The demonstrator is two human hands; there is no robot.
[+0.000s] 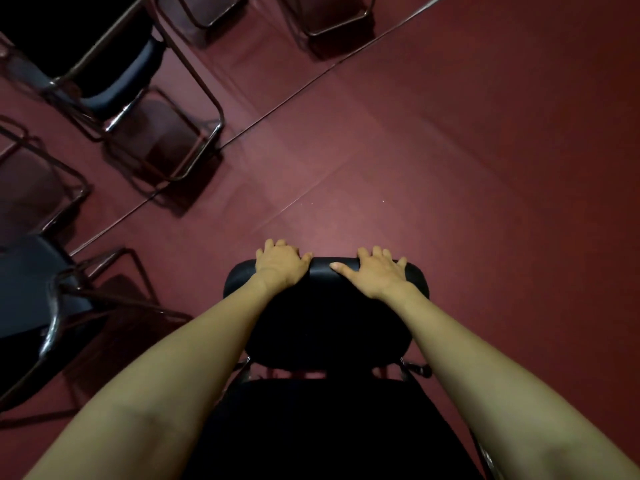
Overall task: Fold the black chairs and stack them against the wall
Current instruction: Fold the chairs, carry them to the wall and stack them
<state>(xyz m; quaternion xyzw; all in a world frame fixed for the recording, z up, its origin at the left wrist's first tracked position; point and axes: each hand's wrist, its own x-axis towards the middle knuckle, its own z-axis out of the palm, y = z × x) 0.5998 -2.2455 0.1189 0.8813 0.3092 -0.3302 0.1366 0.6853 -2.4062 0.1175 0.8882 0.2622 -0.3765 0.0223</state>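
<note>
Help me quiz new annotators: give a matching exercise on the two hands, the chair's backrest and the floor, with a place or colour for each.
Things:
1 left hand
2 right hand
3 backrest
4 floor

Place or colour:
a dark red
b black
c holds the backrest's right end
d holds the backrest's left end

Pairs: 1-d, 2-c, 3-b, 4-a

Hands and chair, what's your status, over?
Left hand and right hand grip chair top. Not yet folded. Other chairs at left, apart.

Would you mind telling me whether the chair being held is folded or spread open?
Spread open: its seat juts forward below the backrest.
</note>
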